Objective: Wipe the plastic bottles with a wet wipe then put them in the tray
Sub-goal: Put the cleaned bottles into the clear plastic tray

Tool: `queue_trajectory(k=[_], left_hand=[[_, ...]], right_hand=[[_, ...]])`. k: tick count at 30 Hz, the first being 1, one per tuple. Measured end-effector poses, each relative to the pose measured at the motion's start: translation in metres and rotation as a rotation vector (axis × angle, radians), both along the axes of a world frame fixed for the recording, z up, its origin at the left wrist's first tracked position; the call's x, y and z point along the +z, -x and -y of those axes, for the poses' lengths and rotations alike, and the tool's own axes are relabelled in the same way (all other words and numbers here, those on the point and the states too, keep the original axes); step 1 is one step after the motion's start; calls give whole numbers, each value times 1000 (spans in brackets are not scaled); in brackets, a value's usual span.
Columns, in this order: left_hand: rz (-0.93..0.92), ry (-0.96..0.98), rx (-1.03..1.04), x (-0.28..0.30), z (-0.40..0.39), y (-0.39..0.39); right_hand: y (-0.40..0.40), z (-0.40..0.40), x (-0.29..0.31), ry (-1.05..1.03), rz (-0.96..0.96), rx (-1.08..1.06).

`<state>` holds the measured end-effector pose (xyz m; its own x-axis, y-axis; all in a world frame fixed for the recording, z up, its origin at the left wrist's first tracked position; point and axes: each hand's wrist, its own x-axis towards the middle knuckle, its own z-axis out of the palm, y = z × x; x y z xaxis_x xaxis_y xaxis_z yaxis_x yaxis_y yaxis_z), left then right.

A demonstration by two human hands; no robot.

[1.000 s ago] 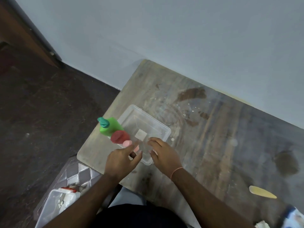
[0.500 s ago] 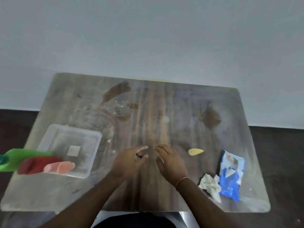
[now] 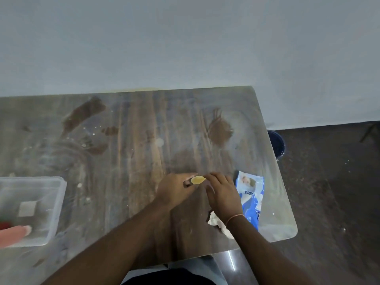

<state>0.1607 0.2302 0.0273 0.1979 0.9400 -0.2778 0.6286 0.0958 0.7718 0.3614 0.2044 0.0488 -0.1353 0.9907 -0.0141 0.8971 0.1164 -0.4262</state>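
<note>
Head view shows both hands meeting at a small yellow bottle (image 3: pixel 197 179) on the table (image 3: pixel 133 161); the left hand (image 3: pixel 174 190) and right hand (image 3: pixel 223 194) pinch it, while the clear tray (image 3: pixel 55 212) sits far left, near a pink bottle (image 3: pixel 14 235)

Worn wooden table (image 3: pixel 131 140) against a pale blue-grey wall (image 3: pixel 185 42), dark speckled floor (image 3: pixel 333 192)

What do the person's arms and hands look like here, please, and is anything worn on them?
Both forearms are bare, with no sleeves or gloves in view. The right hand has a thin orange-pink band around its wrist. The left hand wears nothing visible: no ring or watch shows.
</note>
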Motion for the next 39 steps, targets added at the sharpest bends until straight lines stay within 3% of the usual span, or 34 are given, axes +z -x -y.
queue_trajectory(k=[5,15,21,28,39], left_hand=[[-110,-70,8,-9,-4,-6],[-48,-12,68,-6,12,51],[-97,-59,134,3,50,143],[-83,-55,346,32,108,271],[-405,-91,432,38,191,406]], right_hand=[[-1,-9,-11,68,-1,-17],[38,-14,-16,8,-37,83],[122,-5,-3,16,-80,236],[257,14,17,-24,-138,447],[412,62,22,6,-131,647]])
